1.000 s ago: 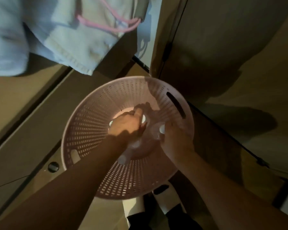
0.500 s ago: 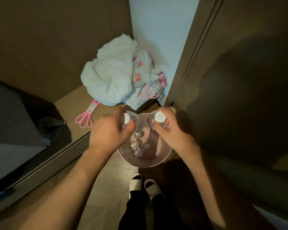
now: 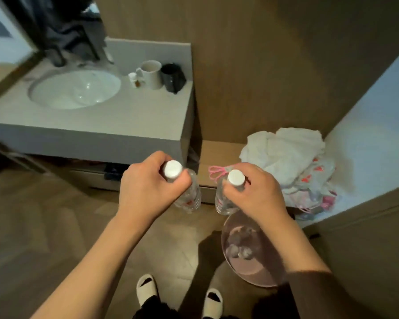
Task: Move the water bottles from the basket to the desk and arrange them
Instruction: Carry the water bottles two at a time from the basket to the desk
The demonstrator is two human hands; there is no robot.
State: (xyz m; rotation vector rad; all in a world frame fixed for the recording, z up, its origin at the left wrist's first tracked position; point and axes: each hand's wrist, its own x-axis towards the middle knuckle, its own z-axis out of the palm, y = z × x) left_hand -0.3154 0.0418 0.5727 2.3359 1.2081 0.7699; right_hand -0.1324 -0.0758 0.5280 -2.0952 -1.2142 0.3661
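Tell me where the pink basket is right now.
In the head view the pink basket sits on the floor at lower right, under the right forearm, just right of the person's white slippers and below the heap of laundry; more bottles lie inside.

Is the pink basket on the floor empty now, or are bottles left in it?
Not empty. The pink basket on the floor holds several more bottles, seen as pale shapes inside; their number is unclear.

Two bottles lifted out, one in each of the hands.

The left hand (image 3: 148,192) grips a clear water bottle (image 3: 189,196) by its neck, white cap up; the right hand (image 3: 253,194) holds another bottle (image 3: 224,201) likewise. Below the right hand, the pink basket (image 3: 251,272) sits on the floor with more bottles inside. Beyond the basket stands the grey bench (image 3: 124,120).
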